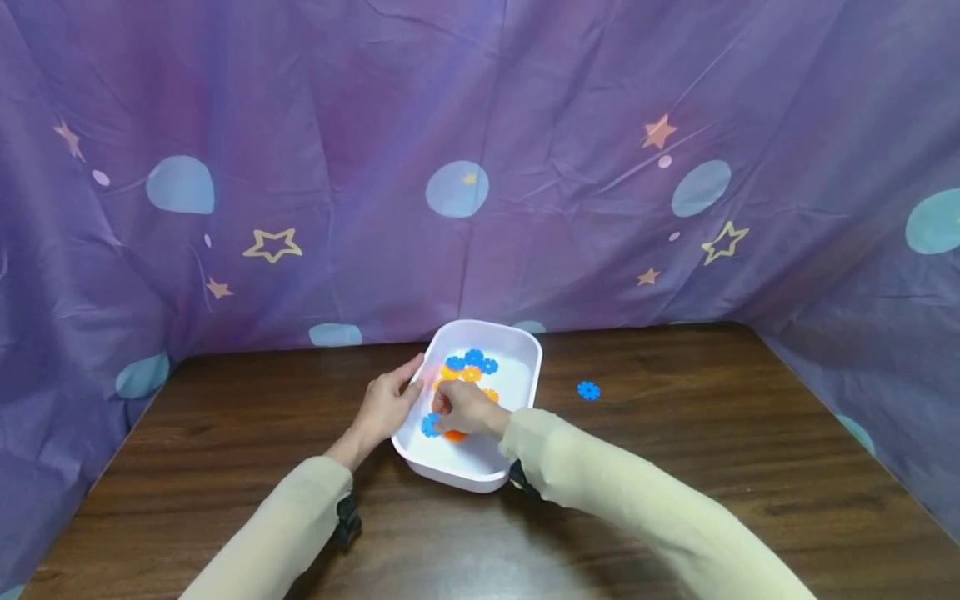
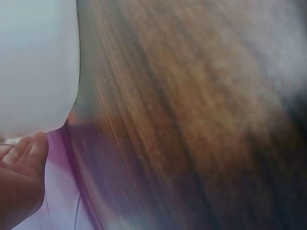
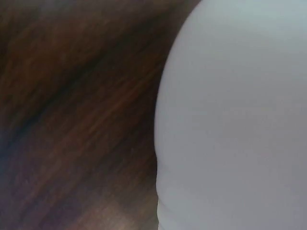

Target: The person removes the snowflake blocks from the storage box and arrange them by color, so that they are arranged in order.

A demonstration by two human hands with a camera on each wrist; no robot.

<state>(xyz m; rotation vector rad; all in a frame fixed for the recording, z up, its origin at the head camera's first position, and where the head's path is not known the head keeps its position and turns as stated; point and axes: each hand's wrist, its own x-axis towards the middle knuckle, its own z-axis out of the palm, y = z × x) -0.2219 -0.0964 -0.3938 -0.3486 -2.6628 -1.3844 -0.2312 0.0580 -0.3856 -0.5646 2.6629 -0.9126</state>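
A white plastic tray (image 1: 528, 358) sits tilted at an angle on the table, holding several flower-shaped plastic discs. Blue discs (image 1: 474, 357) lie toward its far end, with yellow-orange discs (image 1: 471, 374) just below them. My left hand (image 1: 386, 404) grips the tray's left side, thumb at the rim; the left wrist view shows its fingers (image 2: 36, 151) against the outer wall. Inside the tray, my right hand (image 1: 468, 406) reaches down with bent fingers among the discs, beside a blue disc (image 1: 431, 426) and an orange disc (image 1: 454, 436). Whether it pinches one is hidden.
One blue disc (image 1: 588, 390) lies alone on the brown wooden table (image 1: 675, 433), right of the tray. A purple curtain (image 1: 375, 125) with stars and planets hangs behind the table. In the right wrist view, the tray's outer wall (image 3: 230, 115) fills the right half.
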